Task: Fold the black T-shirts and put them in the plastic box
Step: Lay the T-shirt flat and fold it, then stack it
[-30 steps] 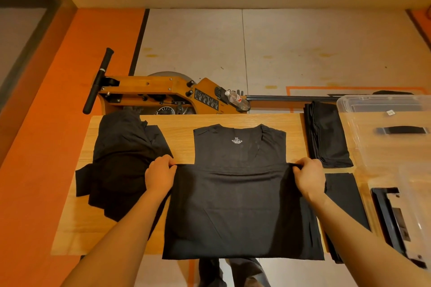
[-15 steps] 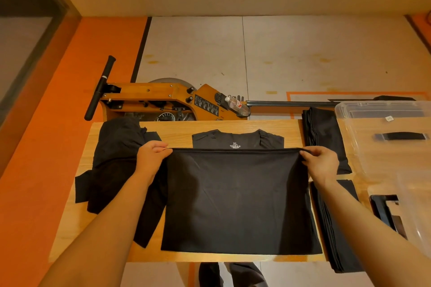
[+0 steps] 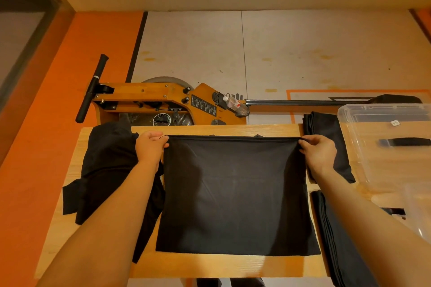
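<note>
Black T-shirt (image 3: 235, 193) lies flat mid-table, doubled over bottom-to-top; its hem edge sits along the far side, covering the collar almost entirely. My left hand (image 3: 149, 147) pinches the far-left corner of that hem, thumb over fabric; my right hand (image 3: 318, 150) pinches the far-right corner likewise. Both grips closed on cloth, hem drawn taut between them. Judgement: this shirt is mid-fold, with at least one more fold needed before boxing. Left of it, a rumpled heap of unfolded shirts (image 3: 109, 165) hangs partly off the table (image 3: 233, 265), so plenty remains. To the right, one folded stack (image 3: 326, 140) at the far edge and another folded stack (image 3: 335, 235) nearer me, neither yet inside. Plastic box (image 3: 382, 142) stands far right; it looks empty of shirts. A rowing machine (image 3: 163, 102) sits beyond the table.
</note>
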Motion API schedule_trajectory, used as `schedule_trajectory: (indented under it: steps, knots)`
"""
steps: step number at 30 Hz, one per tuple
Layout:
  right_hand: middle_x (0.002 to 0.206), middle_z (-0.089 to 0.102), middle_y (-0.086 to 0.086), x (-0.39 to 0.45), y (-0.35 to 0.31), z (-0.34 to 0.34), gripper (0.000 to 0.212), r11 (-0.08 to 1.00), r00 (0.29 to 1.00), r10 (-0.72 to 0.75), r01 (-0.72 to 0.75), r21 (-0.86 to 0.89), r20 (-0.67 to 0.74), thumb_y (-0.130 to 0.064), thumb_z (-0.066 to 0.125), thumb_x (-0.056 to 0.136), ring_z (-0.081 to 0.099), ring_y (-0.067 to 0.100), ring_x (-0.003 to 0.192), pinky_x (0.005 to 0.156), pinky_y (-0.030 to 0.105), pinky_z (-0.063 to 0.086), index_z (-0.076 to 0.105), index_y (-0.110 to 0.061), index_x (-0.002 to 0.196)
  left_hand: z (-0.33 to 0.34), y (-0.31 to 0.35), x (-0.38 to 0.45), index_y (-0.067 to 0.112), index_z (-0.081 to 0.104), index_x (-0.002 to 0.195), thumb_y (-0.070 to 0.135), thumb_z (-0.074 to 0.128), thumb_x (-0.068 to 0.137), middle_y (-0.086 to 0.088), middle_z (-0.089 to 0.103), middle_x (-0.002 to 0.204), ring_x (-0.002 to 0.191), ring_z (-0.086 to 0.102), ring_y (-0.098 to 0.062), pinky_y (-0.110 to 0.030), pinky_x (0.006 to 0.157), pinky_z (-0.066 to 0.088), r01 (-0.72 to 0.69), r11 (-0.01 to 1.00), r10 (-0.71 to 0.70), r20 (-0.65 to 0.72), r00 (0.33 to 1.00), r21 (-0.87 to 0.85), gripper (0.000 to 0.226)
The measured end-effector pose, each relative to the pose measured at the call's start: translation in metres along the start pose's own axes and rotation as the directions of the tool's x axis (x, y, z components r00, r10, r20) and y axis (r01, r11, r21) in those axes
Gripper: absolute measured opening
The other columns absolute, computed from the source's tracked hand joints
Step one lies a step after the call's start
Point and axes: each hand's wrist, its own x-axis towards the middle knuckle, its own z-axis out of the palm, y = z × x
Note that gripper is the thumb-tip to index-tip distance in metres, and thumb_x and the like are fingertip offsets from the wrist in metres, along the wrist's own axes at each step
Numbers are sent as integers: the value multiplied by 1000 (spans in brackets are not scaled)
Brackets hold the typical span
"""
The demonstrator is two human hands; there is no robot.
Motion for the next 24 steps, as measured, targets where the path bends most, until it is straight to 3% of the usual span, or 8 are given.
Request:
schedule_trajectory:
  steps: [8, 11, 13, 15, 19, 24]
  knots:
    - [92, 69, 5, 11, -10, 13, 16, 998, 999, -37, 37, -54, 1, -9, 67, 91, 68, 19, 85, 88, 42, 58, 72, -6, 106, 10, 5, 18, 11, 64, 103, 7, 67, 88, -10, 68, 99, 79, 66, -14, -25, 70, 55, 27, 998, -23, -69, 997, 56, 16]
    - [114, 67, 12, 8, -13, 16, 29, 984, 995, -100, 102, -148, 20, -8, 67, 91, 65, 24, 102, 98, 41, 52, 65, -5, 120, 13, 6, 22, 10, 62, 114, 10, 67, 87, -9, 67, 110, 92, 64, -18, -32, 85, 55, 61, 991, -54, -61, 997, 115, 27]
    - [139, 49, 16, -3, -13, 22, 48, 935, 974, -218, 227, -272, 65, -9, 68, 90, 50, 29, 125, 108, 39, 38, 53, -4, 135, 16, 6, 15, 11, 55, 125, 15, 66, 89, -3, 57, 120, 102, 56, -17, -31, 89, 48, 41, 973, -27, -66, 997, 227, 38]
    - [151, 33, 20, -22, -12, 31, 59, 843, 932, -340, 361, -399, 125, -12, 69, 88, 33, 35, 139, 114, 42, 29, 45, -6, 141, 21, 1, 0, 11, 50, 131, 18, 63, 91, -9, 48, 131, 109, 53, -23, -35, 92, 45, -61, 938, 86, -57, 995, 340, 42]
    - [153, 34, 20, -80, 12, 57, 61, 662, 837, -457, 546, -514, 300, -18, 72, 86, 31, 36, 142, 114, 48, 28, 48, -9, 141, 31, -30, -42, 15, 49, 134, 23, 58, 94, -9, 39, 144, 131, 42, -27, -44, 106, 37, -334, 755, 347, 89, 934, 564, 43]
    - [157, 29, 18, -152, 58, 75, 63, 546, 791, -441, 612, -572, 425, -38, 64, 90, 23, 34, 147, 117, 51, 24, 44, -13, 145, 43, -91, -109, 17, 51, 135, 27, 71, 83, -14, 40, 148, 135, 41, -33, -50, 103, 41, -603, 411, 503, 382, 775, 684, 57]
